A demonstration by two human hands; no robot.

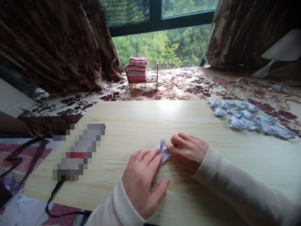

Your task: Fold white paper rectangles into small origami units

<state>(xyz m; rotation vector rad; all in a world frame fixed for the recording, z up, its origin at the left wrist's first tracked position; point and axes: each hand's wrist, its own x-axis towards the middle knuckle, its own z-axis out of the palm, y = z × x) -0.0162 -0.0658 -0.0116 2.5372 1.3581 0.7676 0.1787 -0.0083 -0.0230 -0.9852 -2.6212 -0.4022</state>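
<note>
A small piece of folded white paper (164, 151) lies on the pale wooden table (113, 141), with one rounded flap standing up from it. My left hand (144, 180) rests flat over its left side, fingers stretched out and thumb apart, pressing the paper to the wood. At the right edge of the paper, my right hand (188, 150) has its fingers curled, with the index finger and thumb pinched at a corner. The tips of that pinch are partly hidden. Several finished-looking folded paper shapes (251, 117) sit in rows at the table's far right corner.
A blurred-out dark object (81, 150) with a black cord lies on the left of the table. Beyond stands a small wooden rack (131, 85) stacked with pink-and-white striped cloths (137, 69). A lamp (283, 47) is at right; loose paper sheets (25, 210) lie below left.
</note>
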